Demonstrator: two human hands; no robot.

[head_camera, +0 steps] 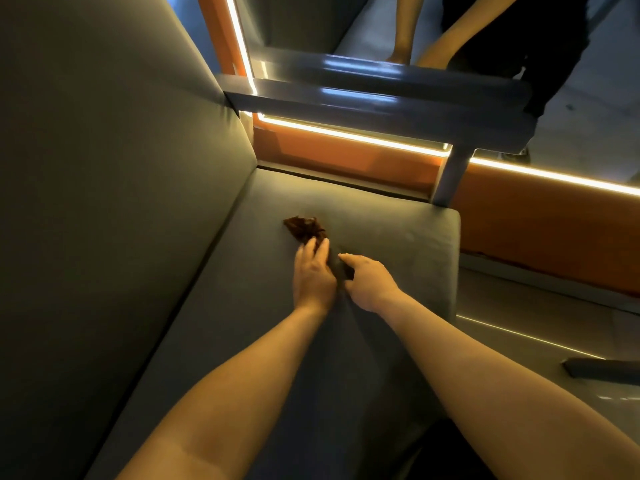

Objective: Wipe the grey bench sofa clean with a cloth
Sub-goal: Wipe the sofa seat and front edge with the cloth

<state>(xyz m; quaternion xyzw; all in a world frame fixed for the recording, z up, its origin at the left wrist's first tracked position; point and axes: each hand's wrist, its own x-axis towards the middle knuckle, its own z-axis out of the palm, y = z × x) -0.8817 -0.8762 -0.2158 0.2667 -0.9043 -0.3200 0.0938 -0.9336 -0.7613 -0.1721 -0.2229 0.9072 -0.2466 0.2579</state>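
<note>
Hands of yours meet on the grey seat cushion [398, 223]: left hand [313, 271] pinching a brown cloth [304, 228], right hand [369, 282] curled beside it.

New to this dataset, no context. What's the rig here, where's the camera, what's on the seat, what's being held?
There is no machine. A person wears one wide-angle camera on the head, looking forward and down, so the two bare forearms reaching in from the bottom are the wearer's own.

The surface is the grey bench sofa: seat cushion in the middle, backrest on the left. A dark brown cloth lies bunched on the seat. The left hand presses on its near end, fingers closed over it. The right hand sits right beside, apparently pinching a darker bit of the cloth; the shadow makes that hard to confirm.

Beyond the seat are a grey armrest, orange panels with light strips, and a mirror that seems to reflect the person's arms.
</note>
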